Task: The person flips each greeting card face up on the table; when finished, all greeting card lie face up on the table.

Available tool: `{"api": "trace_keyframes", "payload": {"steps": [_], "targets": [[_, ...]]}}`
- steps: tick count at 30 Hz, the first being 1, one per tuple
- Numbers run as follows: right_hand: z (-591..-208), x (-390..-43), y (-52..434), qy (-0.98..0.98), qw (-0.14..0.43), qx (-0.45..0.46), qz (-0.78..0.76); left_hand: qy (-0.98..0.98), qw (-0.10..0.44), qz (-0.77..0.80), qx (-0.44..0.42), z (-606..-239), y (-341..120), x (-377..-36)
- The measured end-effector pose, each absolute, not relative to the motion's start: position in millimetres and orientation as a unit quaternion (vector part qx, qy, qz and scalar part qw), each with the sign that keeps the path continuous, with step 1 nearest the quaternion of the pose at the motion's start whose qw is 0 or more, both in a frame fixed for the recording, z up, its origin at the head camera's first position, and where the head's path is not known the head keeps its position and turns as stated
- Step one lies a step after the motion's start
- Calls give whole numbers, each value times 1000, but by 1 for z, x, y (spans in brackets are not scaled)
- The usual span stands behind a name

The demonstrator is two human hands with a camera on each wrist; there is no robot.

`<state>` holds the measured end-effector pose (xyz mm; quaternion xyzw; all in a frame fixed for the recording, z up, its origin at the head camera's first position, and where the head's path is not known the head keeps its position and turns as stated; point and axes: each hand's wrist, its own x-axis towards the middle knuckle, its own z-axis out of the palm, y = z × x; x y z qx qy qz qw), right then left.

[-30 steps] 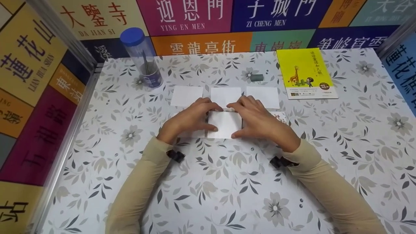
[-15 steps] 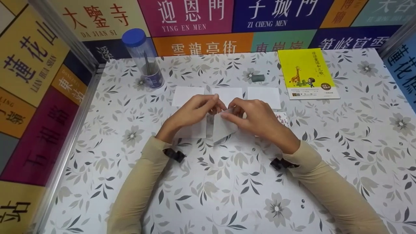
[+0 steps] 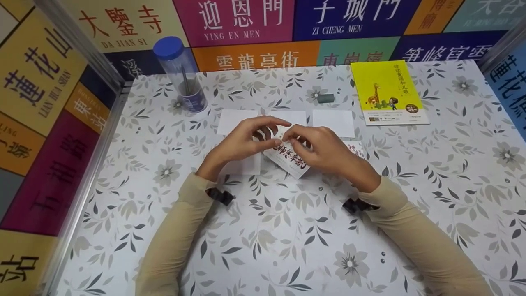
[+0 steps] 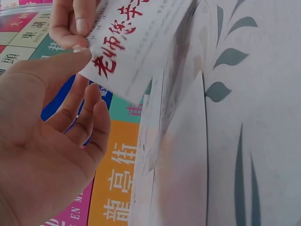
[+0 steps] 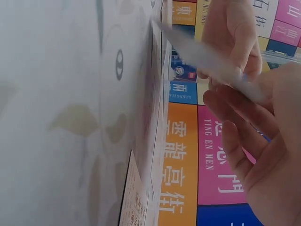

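Observation:
A white card (image 3: pixel 292 161) with red handwritten-style characters is held tilted above the table, between both hands. My right hand (image 3: pixel 331 147) pinches its upper edge with thumb and fingers. The left hand (image 3: pixel 242 139) meets the card at the same edge, its thumb on the printed side in the left wrist view, where the card's lettering (image 4: pixel 115 42) shows large. In the right wrist view the card (image 5: pixel 200 54) appears nearly edge-on. White cards (image 3: pixel 333 122) lie in a row beyond the hands. A further white card (image 3: pixel 244 165) lies under the left hand, and a red-patterned card (image 3: pixel 356 149) is partly hidden by the right.
A clear cylinder with a blue lid (image 3: pixel 181 74) stands at the back left. A small dark green cylinder (image 3: pixel 326 98) and a yellow book (image 3: pixel 388 92) lie at the back right. Panels with large lettering (image 3: pixel 246 24) border the floral-covered table (image 3: pixel 254 242).
The card lay blank side up between both hands, then was lifted and turned over. Its red lettering now faces up, and the fingers have gathered at its upper edge.

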<state>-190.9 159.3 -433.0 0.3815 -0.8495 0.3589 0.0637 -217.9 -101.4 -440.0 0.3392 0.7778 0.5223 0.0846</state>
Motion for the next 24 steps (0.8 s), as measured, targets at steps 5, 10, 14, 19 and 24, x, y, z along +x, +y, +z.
{"api": "trace_keyframes", "payload": {"steps": [5, 10, 14, 19, 24], "targets": [[-433, -194, 161, -861, 55, 352, 362, 782, 93, 519, 334, -441, -101, -219], [-436, -200, 168, -891, 23, 300, 339, 806, 86, 500, 306, -443, -102, -221], [-438, -205, 173, -908, -3, 277, 315, 820, 79, 487, 291, -446, -104, -223], [-441, -210, 179, -926, -23, 253, 281, 836, 79, 464, 283, -447, -104, -223], [-442, -213, 182, -939, -48, 232, 248, 852, 96, 434, 277, -450, -102, -221]]}}
